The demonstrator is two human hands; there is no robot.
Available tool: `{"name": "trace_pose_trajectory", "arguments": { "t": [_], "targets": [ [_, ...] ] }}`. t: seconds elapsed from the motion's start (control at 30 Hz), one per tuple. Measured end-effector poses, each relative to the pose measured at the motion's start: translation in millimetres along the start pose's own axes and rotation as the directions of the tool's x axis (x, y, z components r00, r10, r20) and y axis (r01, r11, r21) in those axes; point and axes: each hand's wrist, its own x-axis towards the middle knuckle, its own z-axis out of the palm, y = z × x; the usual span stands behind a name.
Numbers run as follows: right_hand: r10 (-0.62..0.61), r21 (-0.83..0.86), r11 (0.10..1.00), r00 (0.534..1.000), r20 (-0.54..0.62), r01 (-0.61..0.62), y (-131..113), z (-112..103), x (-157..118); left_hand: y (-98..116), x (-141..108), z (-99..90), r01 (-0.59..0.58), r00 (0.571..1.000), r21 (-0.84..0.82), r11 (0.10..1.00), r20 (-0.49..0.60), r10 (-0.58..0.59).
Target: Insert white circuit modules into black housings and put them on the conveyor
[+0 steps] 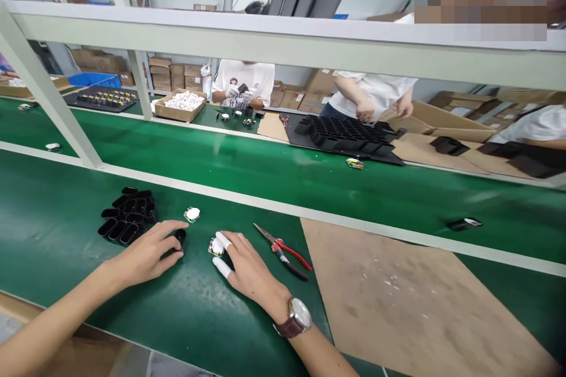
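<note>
My left hand point(152, 250) has its thumb and fingers around a small black plastic casing point(180, 237), just above the green work surface. Next to it stands a cluster of similar black oval casings point(128, 215). My right hand point(247, 265) wears white finger cots on thumb and forefinger and a watch at the wrist. Those two fingertips pinch a small circuit board point(216, 246) with a white top from both sides. Another such board point(192, 214) lies beyond, between my hands. Long-nose pliers point(285, 253) with red and black handles lie right of my right hand.
A brown cardboard sheet point(398, 294) covers the bench at right. Past a pale rail runs a green conveyor belt point(247, 168) carrying a board point(355, 163) and a black casing point(464, 223). A shelf frame point(283, 50) crosses above; co-workers sit opposite.
</note>
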Motion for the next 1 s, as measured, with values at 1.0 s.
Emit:
{"name": "trace_pose_trajectory", "arguments": {
  "t": [1.0],
  "targets": [
    [0.035,0.121,0.992,0.999,0.035,-0.039,15,9,-22,12,50,82.2,0.196,0.980,-0.376,0.906,0.067,-0.185]
  ]
}}
